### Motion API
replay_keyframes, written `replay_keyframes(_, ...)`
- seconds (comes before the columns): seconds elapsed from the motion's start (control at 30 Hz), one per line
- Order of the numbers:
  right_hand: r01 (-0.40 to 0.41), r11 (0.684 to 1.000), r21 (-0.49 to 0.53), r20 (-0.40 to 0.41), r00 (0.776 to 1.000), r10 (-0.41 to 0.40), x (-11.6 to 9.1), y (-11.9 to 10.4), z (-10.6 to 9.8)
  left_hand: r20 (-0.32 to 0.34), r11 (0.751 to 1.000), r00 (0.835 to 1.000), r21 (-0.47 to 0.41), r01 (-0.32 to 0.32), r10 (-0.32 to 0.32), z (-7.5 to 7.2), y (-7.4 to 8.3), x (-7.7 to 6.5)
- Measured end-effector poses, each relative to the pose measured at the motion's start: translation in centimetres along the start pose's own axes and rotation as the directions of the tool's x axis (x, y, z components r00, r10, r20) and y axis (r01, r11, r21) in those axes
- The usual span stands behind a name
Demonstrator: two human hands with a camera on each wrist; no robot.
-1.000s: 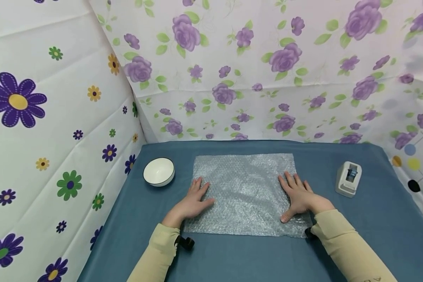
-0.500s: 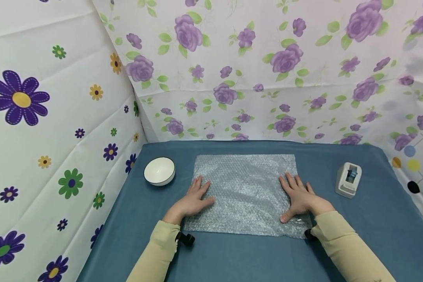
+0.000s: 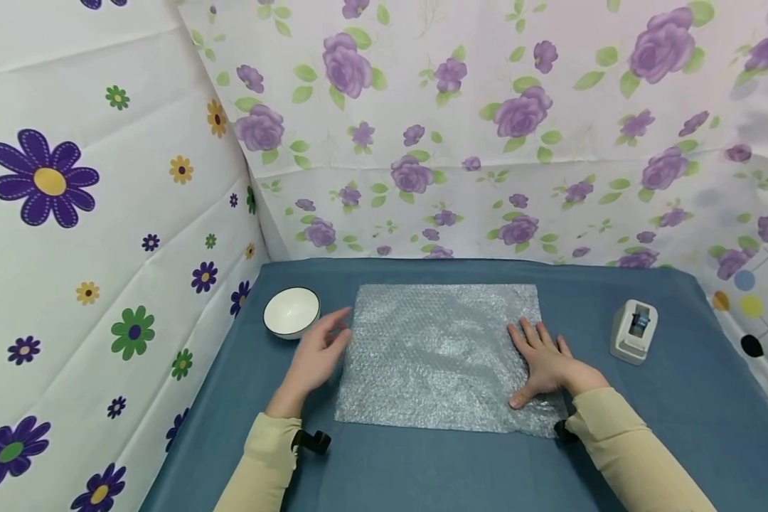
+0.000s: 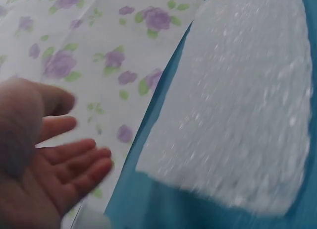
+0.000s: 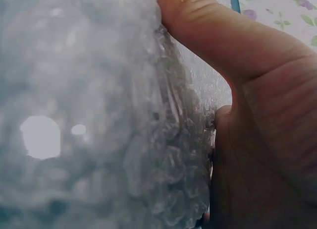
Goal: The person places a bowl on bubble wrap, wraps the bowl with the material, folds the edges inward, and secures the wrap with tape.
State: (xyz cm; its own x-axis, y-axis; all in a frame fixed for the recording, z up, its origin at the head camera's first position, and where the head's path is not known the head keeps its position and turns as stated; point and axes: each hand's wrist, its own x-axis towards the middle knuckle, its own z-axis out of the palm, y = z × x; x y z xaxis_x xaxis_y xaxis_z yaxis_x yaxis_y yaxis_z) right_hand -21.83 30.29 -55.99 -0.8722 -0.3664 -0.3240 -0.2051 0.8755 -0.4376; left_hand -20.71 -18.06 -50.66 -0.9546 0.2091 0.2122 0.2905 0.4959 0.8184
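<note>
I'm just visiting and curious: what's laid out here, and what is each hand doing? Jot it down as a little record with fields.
Bubble wrap: spread out, roughly flat
Surface: blue cloth
Bowl: white, dark rim, left of the wrap
White device: probably a tape dispenser, right of the wrap
Left hand: near the bowl, holding nothing
Right hand: fingers spread on the wrap

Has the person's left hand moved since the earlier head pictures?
Yes. In the head view, the left hand has moved leftward, off the clear bubble-wrap sheet's left edge and closer to the round white bowl with dark rim.
</note>
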Motion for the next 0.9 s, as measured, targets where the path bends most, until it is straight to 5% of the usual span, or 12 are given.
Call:
replay_keyframes(0.07,-0.011,1.0,0.007,0.009,1.0,0.011,-0.3,-0.5,-0.3,-0.148,0.999,0.989,-0.033,-0.005,0.0,-0.8,0.2,-0.3)
replay_keyframes(0.13,-0.018,1.0,0.017,0.022,1.0,0.017,-0.5,-1.2,-0.8,-0.293,0.999,0.956,-0.051,0.003,-0.018,-1.8,-0.3,-0.5)
replay_keyframes(0.3,-0.012,1.0,0.006,0.011,1.0,0.012,-0.2,-0.7,-0.4,-0.559,0.982,0.807,-0.112,0.155,-0.191,-4.2,-2.3,-0.4)
replay_keyframes(0.37,-0.006,1.0,-0.007,0.002,1.0,0.006,0.1,0.1,0.0,-0.596,0.957,0.749,-0.192,0.216,-0.289,-5.0,-2.8,-0.4)
replay_keyframes(0.43,0.004,1.0,0.018,-0.001,1.0,-0.004,0.1,0.1,0.0,-0.583,0.923,0.717,-0.274,0.27,-0.383,-5.5,-3.3,-0.5)
replay_keyframes(0.53,0.002,1.0,0.016,-0.005,1.0,-0.002,0.2,0.4,0.3,-0.473,0.857,0.721,-0.365,0.363,-0.506,-6.1,-4.0,-0.6)
replay_keyframes(0.63,-0.001,1.0,0.012,-0.015,1.0,0.002,0.3,0.5,0.4,-0.292,0.785,0.746,-0.397,0.475,-0.599,-6.6,-4.8,-0.6)
replay_keyframes(0.73,-0.004,1.0,-0.001,-0.022,1.0,0.004,0.4,0.7,0.6,-0.122,0.727,0.751,-0.393,0.564,-0.649,-6.8,-5.3,-0.5)
replay_keyframes(0.9,0.0,1.0,0.001,-0.021,1.0,0.0,0.2,0.5,0.4,0.002,0.709,0.764,-0.373,0.599,-0.645,-6.7,-6.0,-0.2)
